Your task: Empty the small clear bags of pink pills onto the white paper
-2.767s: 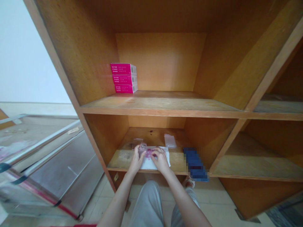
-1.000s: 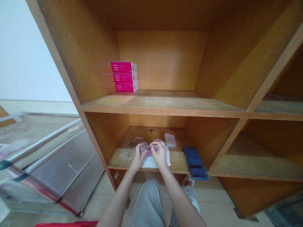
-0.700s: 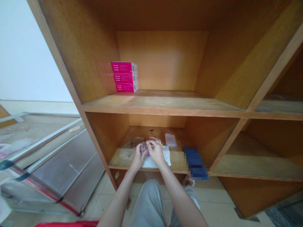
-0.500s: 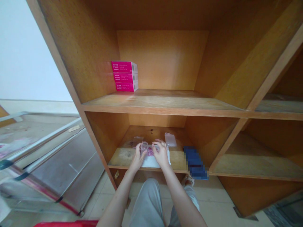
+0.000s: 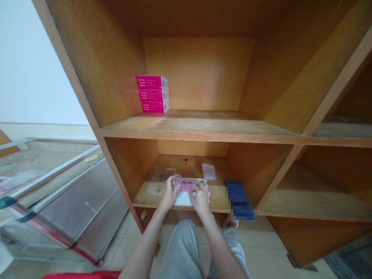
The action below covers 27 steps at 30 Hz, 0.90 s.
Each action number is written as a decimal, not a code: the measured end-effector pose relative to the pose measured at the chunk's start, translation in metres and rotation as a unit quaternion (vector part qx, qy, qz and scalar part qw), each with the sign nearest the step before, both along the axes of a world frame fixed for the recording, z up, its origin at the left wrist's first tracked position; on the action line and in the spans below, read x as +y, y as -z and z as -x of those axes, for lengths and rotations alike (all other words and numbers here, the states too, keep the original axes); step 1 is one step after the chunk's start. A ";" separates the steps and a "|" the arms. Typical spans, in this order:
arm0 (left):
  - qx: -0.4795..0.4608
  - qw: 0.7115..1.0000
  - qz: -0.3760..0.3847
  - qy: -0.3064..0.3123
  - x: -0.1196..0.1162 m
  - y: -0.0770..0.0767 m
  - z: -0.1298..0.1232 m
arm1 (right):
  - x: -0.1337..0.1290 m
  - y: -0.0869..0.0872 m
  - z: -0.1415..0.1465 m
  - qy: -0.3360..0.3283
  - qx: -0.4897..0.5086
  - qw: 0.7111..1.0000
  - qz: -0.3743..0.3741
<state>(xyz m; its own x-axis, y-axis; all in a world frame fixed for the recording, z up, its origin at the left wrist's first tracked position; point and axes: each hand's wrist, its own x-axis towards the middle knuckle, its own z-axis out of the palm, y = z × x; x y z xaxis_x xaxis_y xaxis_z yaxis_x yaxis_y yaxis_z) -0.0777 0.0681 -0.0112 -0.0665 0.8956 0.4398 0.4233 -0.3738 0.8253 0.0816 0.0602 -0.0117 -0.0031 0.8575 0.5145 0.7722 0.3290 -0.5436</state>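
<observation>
your landmark is the white sheet (image 5: pixel 182 200), lying on the lower shelf (image 5: pixel 219 197). the pink beads (image 5: pixel 186 186) sit in a loose heap on its far half. at its far left corner your left hand (image 5: pixel 168 194) has thumb and fingers closed around a clear cup (image 5: pixel 177 179); whether anything is inside it, you can't tell from here. your right hand (image 5: pixel 201 196) is over the sheet's right part, fingers bent down beside the heap, thumb near its edge; whether the fingertips pinch a bead is too small to tell.

a clear bag (image 5: pixel 209 172) lies beyond the sheet's far right corner, and a fainter clear packet (image 5: pixel 169 173) beyond its far left one.

watch the sheet's near edge, just at the shelf's front edge: if your right wrist or palm drags the sheet towards you, beads could roll off and drop. a quick sweep of bent fingers could scatter the heap past the sheet. squeezing or tipping the cup could make it slip, spilling whatever it may hold.
</observation>
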 end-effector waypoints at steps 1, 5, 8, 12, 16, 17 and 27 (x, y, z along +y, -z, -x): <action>0.002 1.000 0.001 0.000 0.000 0.000 0.000 | 0.000 0.001 0.000 -0.001 -0.001 1.000 0.004; 0.001 1.000 0.003 -0.002 0.000 -0.001 0.000 | -0.001 0.000 0.001 -0.004 -0.005 1.000 0.024; 0.001 1.000 0.006 -0.006 0.000 0.000 0.000 | -0.001 -0.001 0.002 -0.005 -0.012 0.999 0.029; 0.005 1.000 0.009 -0.009 0.000 0.001 0.000 | -0.001 -0.002 0.002 -0.007 -0.019 0.999 0.026; 0.003 1.000 0.007 -0.007 0.000 0.000 0.000 | 0.000 -0.002 0.003 -0.005 -0.018 1.000 0.015; 0.003 1.000 0.005 -0.006 -0.001 0.000 0.000 | -0.001 -0.002 0.003 -0.004 -0.017 1.000 0.015; 0.005 1.000 -0.008 -0.002 0.000 0.002 0.000 | 0.009 -0.028 -0.001 -0.012 0.126 0.992 -0.017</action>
